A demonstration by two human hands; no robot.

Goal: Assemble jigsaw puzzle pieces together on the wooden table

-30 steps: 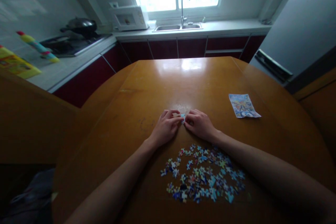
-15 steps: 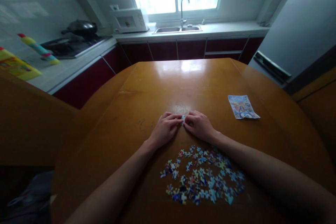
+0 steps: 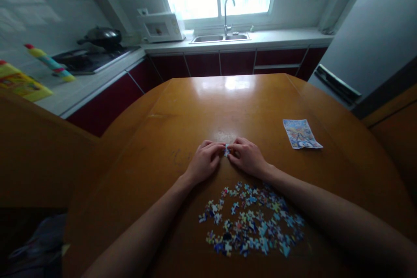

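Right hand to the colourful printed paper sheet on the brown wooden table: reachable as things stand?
Likely yes: nothing visible lies between the right hand and the printed paper sheet. Its fingers are at the small pale-blue puzzle bit, though, and would probably have to leave it.

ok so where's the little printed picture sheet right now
In the head view, the printed sheet lies flat on the wooden table, to the right of and a bit beyond the right hand.
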